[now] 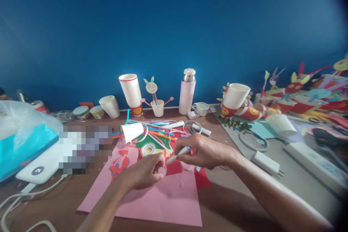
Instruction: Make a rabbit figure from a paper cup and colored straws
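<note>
My left hand (149,171) is closed in a pinch on a small pale pink paper piece (162,171), partly hidden by the fingers. My right hand (199,151) grips a white marker (174,157) with a bluish end, its tip pointing at the left hand's fingertips. Both hands are above a large pink paper sheet (163,203). Red paper (175,169) lies beneath them, and a roll of tape (148,149) sits just beyond the left hand. Left of that are orange-red cut paper shapes (119,166).
Drinking straws (160,130), a tipped white paper cup (132,132) and scissors lie behind the hands. Along the wall stand stacked cups (130,90), a cup puppet (157,108) and a thermos (187,94). Right are a power strip (318,165) and charger (268,163); left, a power bank (38,170).
</note>
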The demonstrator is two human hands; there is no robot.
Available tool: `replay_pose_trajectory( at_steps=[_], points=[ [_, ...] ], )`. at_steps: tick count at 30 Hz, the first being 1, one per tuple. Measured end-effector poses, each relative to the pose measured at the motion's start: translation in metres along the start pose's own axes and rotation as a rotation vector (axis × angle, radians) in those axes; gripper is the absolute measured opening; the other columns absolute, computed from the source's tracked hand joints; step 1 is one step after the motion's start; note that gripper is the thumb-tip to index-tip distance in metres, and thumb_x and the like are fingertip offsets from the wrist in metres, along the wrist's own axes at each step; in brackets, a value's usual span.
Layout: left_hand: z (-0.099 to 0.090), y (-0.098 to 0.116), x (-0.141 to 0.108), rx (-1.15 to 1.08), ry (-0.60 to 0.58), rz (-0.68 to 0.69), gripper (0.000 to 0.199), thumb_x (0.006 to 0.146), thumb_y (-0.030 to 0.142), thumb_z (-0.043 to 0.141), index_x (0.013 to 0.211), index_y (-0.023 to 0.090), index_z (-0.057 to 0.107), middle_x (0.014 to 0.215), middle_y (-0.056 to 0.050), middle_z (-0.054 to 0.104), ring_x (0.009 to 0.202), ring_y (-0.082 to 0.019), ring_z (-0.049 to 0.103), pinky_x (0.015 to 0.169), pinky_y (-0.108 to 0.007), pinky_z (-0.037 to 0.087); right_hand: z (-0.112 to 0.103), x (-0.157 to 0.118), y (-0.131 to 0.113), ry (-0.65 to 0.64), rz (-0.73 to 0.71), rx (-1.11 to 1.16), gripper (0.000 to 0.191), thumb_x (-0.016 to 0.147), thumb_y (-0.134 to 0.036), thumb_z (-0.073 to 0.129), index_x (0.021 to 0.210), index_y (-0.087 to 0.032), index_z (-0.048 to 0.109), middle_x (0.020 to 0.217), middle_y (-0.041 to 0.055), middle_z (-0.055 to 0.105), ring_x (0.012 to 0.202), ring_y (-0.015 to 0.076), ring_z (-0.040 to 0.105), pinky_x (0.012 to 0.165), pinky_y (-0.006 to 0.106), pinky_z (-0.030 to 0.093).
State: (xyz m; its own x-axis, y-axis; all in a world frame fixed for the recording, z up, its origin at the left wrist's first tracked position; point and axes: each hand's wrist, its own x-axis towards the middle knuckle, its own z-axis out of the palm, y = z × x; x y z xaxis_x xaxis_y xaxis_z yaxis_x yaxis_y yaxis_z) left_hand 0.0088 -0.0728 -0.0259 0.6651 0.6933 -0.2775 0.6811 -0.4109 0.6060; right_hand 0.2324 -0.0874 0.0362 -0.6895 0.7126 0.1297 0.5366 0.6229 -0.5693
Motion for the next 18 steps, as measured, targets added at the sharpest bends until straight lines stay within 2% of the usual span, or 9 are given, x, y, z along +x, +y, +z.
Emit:
replay_pose_trajectory(
  at_steps=[4, 7, 10, 13, 15, 17, 18],
  points=[
    [-0.001, 0.001, 0.001, -0.009, -0.005, -0.01, 0.005, 0.074, 0.023, 0.042, 0.074, 0.021, 0.037, 0.069, 0.003, 0.045, 0.06, -0.012, 0.04, 0.053, -0.025, 0.029, 0.001, 0.0, 0.003, 0.016, -0.017, 0.02, 0.016, 0.078, -0.011, 0.051, 0.088, -0.017, 0.062, 0.074, -0.0001, 0.066, 0.06, 0.0092, 0.055, 0.057, 0.02, 0.041],
    [-0.001, 0.003, 0.0, -0.011, -0.026, -0.033, 0.005, 0.073, 0.023, 0.042, 0.071, 0.021, 0.038, 0.065, 0.004, 0.043, 0.057, -0.011, 0.039, 0.051, -0.026, 0.028, 0.006, 0.0, 0.005, 0.082, -0.032, 0.084, 0.02, 0.084, -0.018, 0.05, 0.102, -0.017, 0.059, 0.069, -0.0006, 0.064, 0.056, 0.0089, 0.055, 0.055, 0.02, 0.042],
    [-0.001, 0.003, 0.0, -0.045, -0.006, -0.015, 0.004, 0.073, 0.023, 0.042, 0.071, 0.021, 0.038, 0.065, 0.004, 0.044, 0.058, -0.011, 0.04, 0.052, -0.025, 0.029, 0.008, -0.001, 0.003, 0.17, -0.134, 0.161, 0.026, 0.088, -0.014, 0.042, 0.109, -0.016, 0.056, 0.069, 0.0002, 0.063, 0.057, 0.0088, 0.056, 0.056, 0.021, 0.044],
    [0.0, 0.002, -0.001, -0.073, 0.013, -0.009, 0.004, 0.072, 0.021, 0.042, 0.073, 0.021, 0.039, 0.069, 0.003, 0.046, 0.06, -0.011, 0.042, 0.054, -0.025, 0.031, 0.006, -0.003, -0.004, 0.305, -0.221, 0.206, 0.024, 0.088, -0.012, 0.039, 0.106, -0.016, 0.055, 0.078, 0.003, 0.064, 0.069, 0.0114, 0.06, 0.065, 0.025, 0.047],
    [0.0, 0.0, -0.001, -0.068, 0.02, -0.001, 0.005, 0.071, 0.02, 0.043, 0.073, 0.021, 0.038, 0.07, 0.004, 0.046, 0.06, -0.011, 0.041, 0.054, -0.025, 0.031, 0.007, -0.003, -0.007, 0.455, -0.223, 0.178, 0.024, 0.085, -0.013, 0.041, 0.106, -0.016, 0.052, 0.095, 0.007, 0.063, 0.088, 0.0159, 0.059, 0.077, 0.032, 0.046],
    [0.0, -0.001, -0.001, -0.062, 0.019, -0.002, 0.006, 0.071, 0.02, 0.042, 0.072, 0.022, 0.037, 0.07, 0.004, 0.046, 0.058, -0.011, 0.04, 0.054, -0.025, 0.031, 0.016, -0.001, -0.005, 0.552, -0.242, 0.101, 0.026, 0.081, -0.013, 0.043, 0.107, -0.018, 0.047, 0.106, 0.0092, 0.06, 0.098, 0.0194, 0.055, 0.083, 0.038, 0.042],
    [0.0, -0.002, -0.001, -0.051, 0.019, -0.005, 0.006, 0.071, 0.02, 0.042, 0.071, 0.021, 0.037, 0.069, 0.004, 0.046, 0.058, -0.011, 0.04, 0.054, -0.026, 0.031, 0.024, 0.001, -0.002, 0.572, -0.289, 0.061, 0.027, 0.079, -0.012, 0.043, 0.105, -0.018, 0.044, 0.104, 0.009, 0.061, 0.096, 0.0198, 0.055, 0.082, 0.039, 0.042]
  ],
)
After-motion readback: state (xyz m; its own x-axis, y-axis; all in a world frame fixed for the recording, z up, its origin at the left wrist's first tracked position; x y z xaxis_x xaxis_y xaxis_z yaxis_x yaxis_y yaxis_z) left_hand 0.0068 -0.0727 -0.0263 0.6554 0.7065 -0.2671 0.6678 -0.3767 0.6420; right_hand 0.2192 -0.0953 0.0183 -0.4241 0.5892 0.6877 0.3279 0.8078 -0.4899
